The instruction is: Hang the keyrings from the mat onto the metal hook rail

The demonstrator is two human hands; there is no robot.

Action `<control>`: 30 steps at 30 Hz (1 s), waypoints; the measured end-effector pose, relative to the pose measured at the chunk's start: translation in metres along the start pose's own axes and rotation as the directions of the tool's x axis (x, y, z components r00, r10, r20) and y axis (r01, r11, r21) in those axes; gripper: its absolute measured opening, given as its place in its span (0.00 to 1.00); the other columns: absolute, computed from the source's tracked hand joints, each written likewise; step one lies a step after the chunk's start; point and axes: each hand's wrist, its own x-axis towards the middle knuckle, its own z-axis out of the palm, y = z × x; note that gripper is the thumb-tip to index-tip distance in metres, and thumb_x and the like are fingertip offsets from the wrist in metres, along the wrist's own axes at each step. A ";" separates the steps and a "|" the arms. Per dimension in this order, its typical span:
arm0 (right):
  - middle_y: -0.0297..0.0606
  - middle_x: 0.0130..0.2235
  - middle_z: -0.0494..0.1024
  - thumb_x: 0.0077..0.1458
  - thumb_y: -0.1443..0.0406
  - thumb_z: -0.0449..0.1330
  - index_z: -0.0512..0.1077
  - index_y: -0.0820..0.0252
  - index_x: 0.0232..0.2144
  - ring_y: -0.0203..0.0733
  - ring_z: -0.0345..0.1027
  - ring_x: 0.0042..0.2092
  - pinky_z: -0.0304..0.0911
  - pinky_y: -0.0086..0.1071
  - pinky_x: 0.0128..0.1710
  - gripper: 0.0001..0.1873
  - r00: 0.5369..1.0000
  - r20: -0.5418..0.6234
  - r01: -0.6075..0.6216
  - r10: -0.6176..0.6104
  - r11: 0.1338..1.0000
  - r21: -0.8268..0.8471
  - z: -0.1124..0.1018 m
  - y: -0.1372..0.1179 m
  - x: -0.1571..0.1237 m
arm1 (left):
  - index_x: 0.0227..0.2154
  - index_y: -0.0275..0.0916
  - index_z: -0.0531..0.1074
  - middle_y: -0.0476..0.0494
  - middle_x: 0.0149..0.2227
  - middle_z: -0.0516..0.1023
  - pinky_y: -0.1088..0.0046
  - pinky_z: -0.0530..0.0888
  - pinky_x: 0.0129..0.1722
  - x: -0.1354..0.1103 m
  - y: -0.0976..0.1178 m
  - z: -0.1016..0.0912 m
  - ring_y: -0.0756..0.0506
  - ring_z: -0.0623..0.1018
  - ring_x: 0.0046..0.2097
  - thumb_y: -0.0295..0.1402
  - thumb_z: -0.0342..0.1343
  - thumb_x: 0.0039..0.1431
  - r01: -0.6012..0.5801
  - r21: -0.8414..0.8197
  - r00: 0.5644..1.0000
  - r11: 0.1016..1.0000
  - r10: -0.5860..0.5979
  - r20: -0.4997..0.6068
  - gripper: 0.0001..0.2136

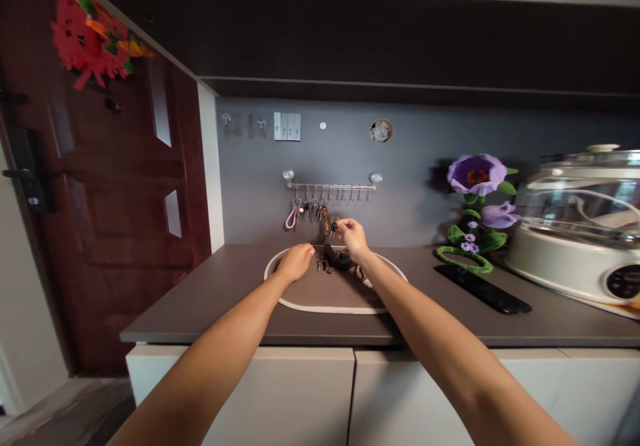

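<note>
My right hand (353, 238) is raised in front of the wall, its fingers pinched on a ring with small dark keys (334, 226). Low over the left part of an oval brown mat (320, 296) is my left hand (297, 262); its fingers are curled together, and what they hold, if anything, is hidden. Between the hands a dark pile of keys and straps (336, 258) lies on the mat. Above it runs a clear hook rail (333, 187) on the wall. Several key bunches hang from its left hooks, including one with a pink loop (291, 219) and a dark patterned strap (325, 219).
A black phone-like slab (483, 289) lies on the counter (200, 299) at right. Behind it stand purple fabric flowers (477, 176) and a white appliance with a clear cover (565, 253). A shelf (350, 33) overhangs the counter. A dark red door (125, 233) is at left.
</note>
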 end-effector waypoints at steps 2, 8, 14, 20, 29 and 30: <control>0.32 0.26 0.68 0.45 0.65 0.54 0.64 0.62 0.25 0.32 0.64 0.28 0.66 0.29 0.30 0.04 0.999 -0.025 -0.028 0.029 0.999 0.044 0.001 -0.009 0.008 | 0.29 0.38 0.69 0.42 0.33 0.74 0.72 0.64 0.37 0.000 0.001 0.000 0.46 0.72 0.36 0.33 0.39 0.60 -0.003 -0.008 1.000 1.000 0.003 0.009 0.13; 0.31 0.24 0.67 0.49 0.70 0.52 0.62 0.62 0.24 0.28 0.63 0.25 0.68 0.28 0.30 0.03 0.996 -0.057 -0.069 0.075 0.993 0.101 0.013 -0.036 0.033 | 0.29 0.38 0.68 0.41 0.33 0.75 0.72 0.64 0.37 0.000 0.002 0.000 0.46 0.72 0.37 0.32 0.39 0.59 0.015 -0.004 0.999 1.000 -0.015 0.031 0.12; 0.30 0.21 0.65 0.49 0.71 0.51 0.62 0.62 0.24 0.28 0.62 0.22 0.68 0.29 0.27 0.04 0.986 -0.128 -0.095 0.102 0.993 0.064 0.030 -0.045 0.054 | 0.29 0.38 0.69 0.42 0.33 0.75 0.73 0.64 0.36 0.001 0.000 0.001 0.46 0.73 0.36 0.32 0.40 0.59 0.020 -0.011 0.999 1.000 -0.020 0.040 0.12; 0.32 0.21 0.66 0.49 0.72 0.51 0.62 0.61 0.21 0.30 0.63 0.21 0.68 0.31 0.26 0.07 0.970 -0.204 -0.128 0.135 0.991 0.049 0.039 -0.042 0.065 | 0.28 0.39 0.69 0.42 0.33 0.75 0.73 0.64 0.36 0.002 0.000 0.001 0.46 0.73 0.36 0.32 0.40 0.59 0.015 -0.012 0.999 1.000 -0.015 0.037 0.12; 0.31 0.20 0.66 0.48 0.72 0.51 0.62 0.61 0.24 0.31 0.65 0.21 0.69 0.30 0.25 0.04 0.967 -0.186 -0.162 0.173 0.984 0.071 0.039 -0.033 0.065 | 0.29 0.38 0.69 0.42 0.34 0.75 0.72 0.64 0.37 0.001 0.003 -0.003 0.46 0.73 0.37 0.31 0.40 0.59 0.018 -0.006 0.998 1.000 -0.018 0.055 0.13; 0.31 0.20 0.66 0.49 0.72 0.51 0.62 0.62 0.24 0.30 0.65 0.21 0.69 0.30 0.25 0.04 0.969 -0.177 -0.161 0.171 0.984 0.070 0.039 -0.031 0.065 | 0.29 0.38 0.69 0.42 0.34 0.75 0.73 0.64 0.37 0.001 0.003 -0.004 0.46 0.73 0.37 0.31 0.40 0.59 0.020 -0.007 0.998 1.000 -0.019 0.055 0.13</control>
